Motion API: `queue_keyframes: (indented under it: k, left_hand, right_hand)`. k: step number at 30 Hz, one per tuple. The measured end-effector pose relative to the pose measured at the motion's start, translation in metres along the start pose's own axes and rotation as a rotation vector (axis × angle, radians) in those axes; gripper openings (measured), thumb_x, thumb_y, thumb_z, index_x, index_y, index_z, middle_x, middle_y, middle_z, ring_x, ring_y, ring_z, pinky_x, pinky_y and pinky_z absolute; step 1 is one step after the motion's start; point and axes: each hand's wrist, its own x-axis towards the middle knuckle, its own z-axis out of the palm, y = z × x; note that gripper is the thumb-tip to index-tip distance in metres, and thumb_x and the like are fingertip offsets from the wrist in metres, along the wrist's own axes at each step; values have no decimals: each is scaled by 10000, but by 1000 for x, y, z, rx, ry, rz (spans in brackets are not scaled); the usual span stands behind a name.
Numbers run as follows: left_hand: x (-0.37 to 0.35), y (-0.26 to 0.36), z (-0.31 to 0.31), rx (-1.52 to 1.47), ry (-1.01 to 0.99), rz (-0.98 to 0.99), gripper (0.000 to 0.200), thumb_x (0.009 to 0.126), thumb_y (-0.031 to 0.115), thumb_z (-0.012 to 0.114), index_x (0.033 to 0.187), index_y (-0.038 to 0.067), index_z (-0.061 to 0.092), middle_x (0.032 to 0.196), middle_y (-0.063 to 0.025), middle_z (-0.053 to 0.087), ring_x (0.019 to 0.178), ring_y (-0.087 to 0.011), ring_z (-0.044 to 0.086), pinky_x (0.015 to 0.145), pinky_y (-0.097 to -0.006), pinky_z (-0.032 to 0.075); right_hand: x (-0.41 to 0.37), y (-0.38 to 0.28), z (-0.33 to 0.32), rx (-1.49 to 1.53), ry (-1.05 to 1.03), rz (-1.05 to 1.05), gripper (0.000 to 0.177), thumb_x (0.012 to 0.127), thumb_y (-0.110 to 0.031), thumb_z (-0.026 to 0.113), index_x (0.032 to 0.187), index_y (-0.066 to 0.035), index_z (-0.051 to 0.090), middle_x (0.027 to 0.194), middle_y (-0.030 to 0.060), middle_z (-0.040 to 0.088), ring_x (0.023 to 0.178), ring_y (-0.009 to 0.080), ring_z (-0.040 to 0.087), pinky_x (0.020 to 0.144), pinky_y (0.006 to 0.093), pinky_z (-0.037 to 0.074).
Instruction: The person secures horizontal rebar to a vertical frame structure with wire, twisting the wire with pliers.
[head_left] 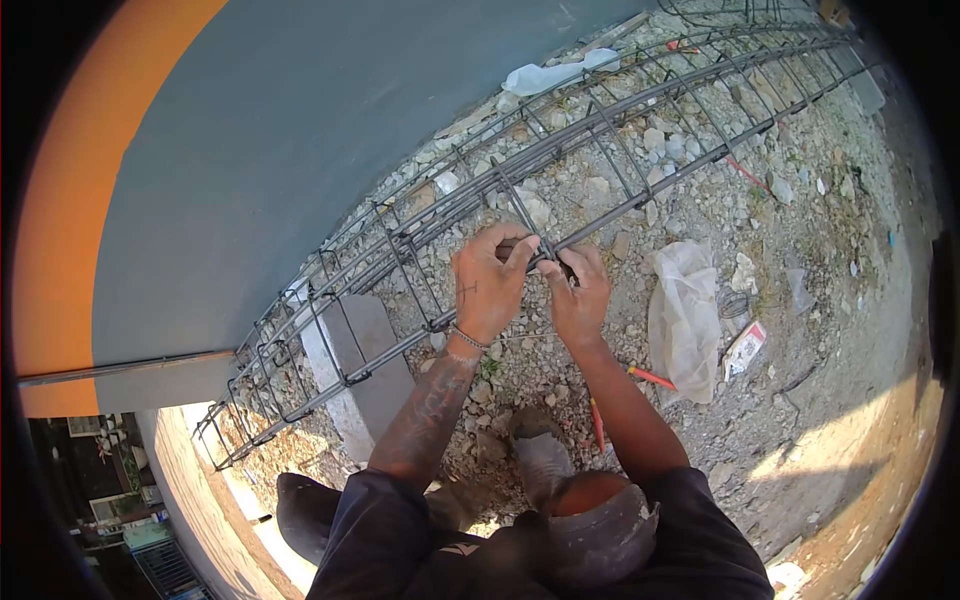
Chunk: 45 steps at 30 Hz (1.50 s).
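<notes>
A long rebar cage (620, 205) of steel bars and square stirrups runs diagonally from lower left to upper right. My left hand (493, 275) is at its near bar, thumb and fingers closed around the bar beside a stirrup. My right hand (580, 290) is just to the right, thumb and fingers pinched at the same joint. Whatever small piece its fingertips pinch is too small to make out. Red-handled pliers (650, 377) lie on the gravel below my right forearm, their middle hidden by the arm.
A grey and orange wall (250, 130) stands behind the cage. A concrete block (365, 365) sits under its left part. A whitish plastic bag (685, 320), a coil of wire (733, 303) and a red-and-white packet (744, 350) lie on the rubble to the right.
</notes>
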Motion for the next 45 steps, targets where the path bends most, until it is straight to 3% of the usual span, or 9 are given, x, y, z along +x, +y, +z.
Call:
queue_keyframes:
  k: [2, 10, 15, 19, 25, 31, 33, 38, 45]
  left_hand:
    - [-5, 6, 0, 232, -4, 258, 137, 788, 86, 653, 883, -11, 639, 794, -105, 647, 692, -175, 633, 621, -274, 494]
    - [-21, -3, 1, 345, -74, 524, 228, 705, 49, 677, 930, 32, 643, 963, -112, 614, 871, -284, 606, 781, -359, 485]
    - [-19, -11, -1, 418, -129, 724, 306, 653, 63, 710, 945, 38, 622, 990, -115, 594, 919, -301, 583, 812, -370, 478]
    - [-17, -6, 0, 434, -111, 743, 281, 640, 59, 712, 901, 22, 614, 927, -112, 591, 883, -300, 577, 769, -383, 478]
    - [3, 25, 1, 620, -268, 589, 246, 665, 120, 703, 870, 16, 613, 858, -119, 591, 827, -289, 578, 680, -380, 469]
    - [18, 33, -9, 501, -350, 426, 198, 792, 172, 625, 805, -24, 645, 681, -135, 609, 580, -284, 569, 583, -358, 456]
    - [21, 32, -10, 421, -376, 333, 225, 821, 184, 604, 799, -35, 651, 643, -142, 610, 519, -280, 557, 561, -348, 450]
    - [14, 33, -8, 255, -313, 207, 252, 825, 225, 580, 767, -10, 648, 617, -137, 607, 544, -289, 575, 578, -356, 451]
    - [7, 6, -1, 246, -128, 420, 206, 820, 203, 590, 753, 13, 634, 689, -117, 624, 636, -295, 585, 647, -364, 431]
  right_hand:
    - [2, -6, -1, -8, -3, 14, 193, 741, -110, 690, 854, 26, 610, 841, 135, 581, 719, 272, 570, 618, 338, 442]
    - [6, -24, -21, -139, -159, 188, 185, 741, -35, 630, 903, 52, 617, 834, 160, 587, 712, 264, 589, 621, 329, 466]
    - [29, -37, -64, 448, -491, 702, 283, 797, -28, 584, 1053, 85, 543, 910, 140, 612, 833, 191, 622, 723, 255, 485]
    - [56, -70, -84, 697, -481, 957, 305, 828, -29, 552, 1108, 81, 497, 920, 122, 599, 862, 183, 616, 753, 246, 492]
    - [84, -94, -84, 454, -639, 693, 254, 850, -58, 534, 1081, 48, 513, 886, 117, 607, 850, 163, 612, 754, 261, 503]
    - [81, -80, -74, 303, -311, 378, 263, 854, -134, 561, 1061, 27, 541, 830, 101, 625, 825, 145, 609, 692, 276, 484]
    - [51, -65, -70, -107, -377, 230, 226, 823, -150, 605, 999, -10, 584, 847, 113, 628, 800, 183, 613, 679, 308, 472]
    - [16, -47, -44, -293, -313, -88, 198, 754, -136, 663, 918, -37, 611, 854, 131, 610, 784, 281, 593, 677, 353, 471]
    - [20, -31, -40, -270, -241, -220, 127, 753, -67, 648, 870, -35, 611, 834, 121, 610, 769, 298, 595, 662, 367, 475]
